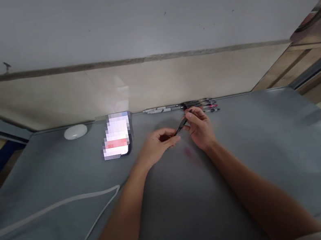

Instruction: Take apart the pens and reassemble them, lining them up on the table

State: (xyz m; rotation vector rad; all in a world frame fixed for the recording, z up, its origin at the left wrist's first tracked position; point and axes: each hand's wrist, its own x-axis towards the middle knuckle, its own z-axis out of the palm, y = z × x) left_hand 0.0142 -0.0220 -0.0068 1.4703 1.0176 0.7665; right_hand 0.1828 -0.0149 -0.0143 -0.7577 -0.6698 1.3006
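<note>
A dark slim pen [181,125] is held at a slant between both hands, just above the grey tabletop. My left hand [156,146] is closed in a pinch at its lower end, and the fingers partly hide that tip. Around the upper end, my right hand [202,130] grips it between thumb and fingers. Right behind that hand lies a row of dark pens [203,101], some with a bit of red showing. White-and-grey pens [157,110] lie to the left of them along the back edge.
A lit smartphone [117,134], its screen blurred out, lies left of my hands. Beyond it is a white rounded case [75,131]. A white cable [69,200] crosses the table's left side. The pale wall [190,77] rises directly behind the table [275,137].
</note>
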